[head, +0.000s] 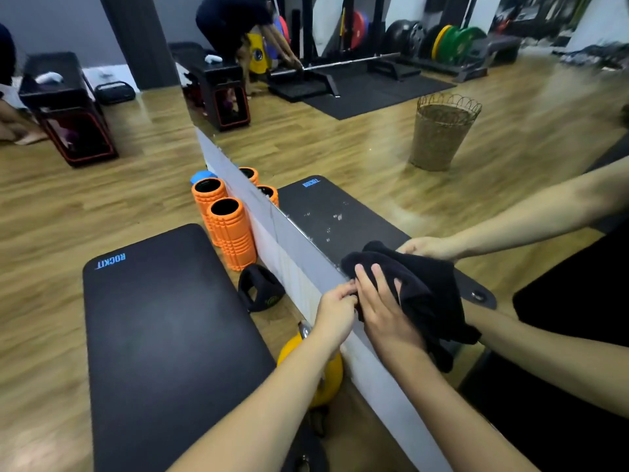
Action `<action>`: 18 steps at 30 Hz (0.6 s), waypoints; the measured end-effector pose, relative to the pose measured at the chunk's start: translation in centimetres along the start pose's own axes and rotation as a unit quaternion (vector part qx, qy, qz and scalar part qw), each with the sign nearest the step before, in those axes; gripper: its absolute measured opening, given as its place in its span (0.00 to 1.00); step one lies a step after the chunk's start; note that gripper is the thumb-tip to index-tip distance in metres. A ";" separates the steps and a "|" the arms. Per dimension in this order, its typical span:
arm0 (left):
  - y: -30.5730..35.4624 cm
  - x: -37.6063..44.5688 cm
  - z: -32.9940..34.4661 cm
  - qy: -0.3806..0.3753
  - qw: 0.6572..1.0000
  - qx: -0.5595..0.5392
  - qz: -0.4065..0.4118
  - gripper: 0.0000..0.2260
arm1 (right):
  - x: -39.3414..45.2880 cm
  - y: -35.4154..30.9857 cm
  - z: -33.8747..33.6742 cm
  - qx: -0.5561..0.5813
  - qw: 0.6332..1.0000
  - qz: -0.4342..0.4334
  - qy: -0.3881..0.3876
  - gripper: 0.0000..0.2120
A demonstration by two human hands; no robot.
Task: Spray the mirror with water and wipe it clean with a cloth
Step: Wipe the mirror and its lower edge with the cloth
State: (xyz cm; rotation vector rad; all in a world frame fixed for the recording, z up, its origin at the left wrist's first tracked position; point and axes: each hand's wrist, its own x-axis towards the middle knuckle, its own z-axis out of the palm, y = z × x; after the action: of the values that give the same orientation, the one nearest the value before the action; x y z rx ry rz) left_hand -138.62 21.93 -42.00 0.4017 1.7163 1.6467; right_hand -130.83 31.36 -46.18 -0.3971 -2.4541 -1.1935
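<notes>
While pressed flat against the mirror [340,212] near its bottom edge, right hand [384,308] spread on black cloth [418,284]; left hand [335,310] pinching its corner. Orange foam rollers [228,229], yellow kettlebell [326,373] just beside.

Black cloth [418,284] held against the lower part of a wall mirror [340,158] by both hands.

The right hand [384,311] is laid flat on the cloth, fingers spread, and pressed to the glass just above the grey base strip [292,253]; the left hand [335,311] is pinched on the cloth's edge at the strip. Both are reflected in the mirror. Water droplets are seen on the glass above the cloth. On the wooden floor [51,206], a black mat [163,321], two upright orange foam rollers [221,223], a black handled weight [258,287] and a yellow kettlebell [326,376] are set beside the mirror. A wicker basket [442,134] is seen in reflection.
</notes>
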 end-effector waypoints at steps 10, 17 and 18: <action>2.2 1.4 -1.7 0.066 0.991 0.113 0.011 0.13 | -1.6 0.4 -1.6 -0.041 0.991 -0.035 -0.126 0.27; 3.4 4.3 -1.1 0.092 0.989 0.112 0.010 0.15 | -1.9 -0.2 -0.9 0.050 0.996 -0.016 -0.068 0.26; 3.6 4.5 -1.5 0.095 0.989 0.114 0.009 0.15 | -2.0 -0.6 -0.4 0.087 0.994 -0.001 -0.063 0.26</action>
State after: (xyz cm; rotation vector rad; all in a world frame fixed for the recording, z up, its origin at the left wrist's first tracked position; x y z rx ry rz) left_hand -143.63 24.27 -39.91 0.3763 2.0594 1.5471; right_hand -129.18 30.56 -47.30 -0.4309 -2.6404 -0.9726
